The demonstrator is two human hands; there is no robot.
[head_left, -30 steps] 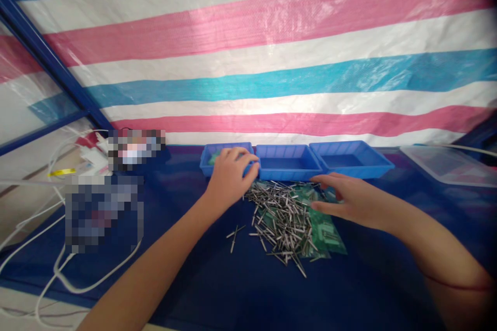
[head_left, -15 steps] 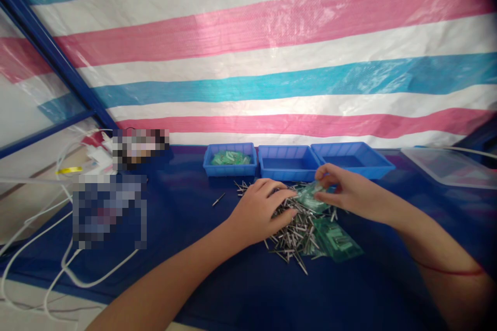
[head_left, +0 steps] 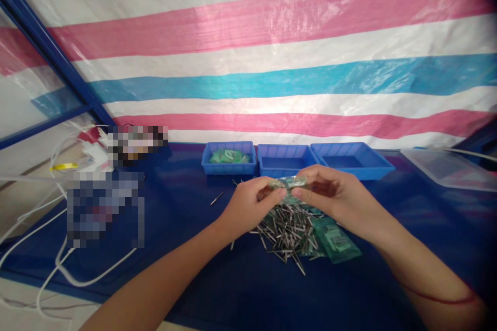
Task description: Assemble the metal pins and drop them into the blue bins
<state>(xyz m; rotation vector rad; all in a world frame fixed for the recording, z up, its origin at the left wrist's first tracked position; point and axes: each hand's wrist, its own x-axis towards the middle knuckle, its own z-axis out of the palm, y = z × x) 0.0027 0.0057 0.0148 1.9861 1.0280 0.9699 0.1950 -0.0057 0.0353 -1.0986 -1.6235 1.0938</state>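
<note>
Both hands pinch one small green-tinted clear plastic bag (head_left: 289,183) between thumbs and fingers, above a pile of rivets. My left hand (head_left: 250,204) grips its left side, and my right hand (head_left: 332,191) grips its right side. The thumbs nearly meet at the middle of the bag; its contents are hard to make out. Below lies the heap of silvery pop rivets (head_left: 285,232). Another green bag (head_left: 337,240), with rivets and a pale label showing through it, rests at the heap's right edge. One stray rivet (head_left: 216,198) lies apart to the left.
Behind the pile stand three blue bins in a row: the left bin (head_left: 229,168) contains green bags, while the middle bin (head_left: 287,168) and right bin (head_left: 355,165) show bare bottoms. A clear plastic lid (head_left: 446,168) lies at right. White cables (head_left: 89,284) run along the left.
My left hand has lifted off the rivet pile and taken hold of the bag's left side. My right hand has moved left with the bag, bringing it over the pile.
</note>
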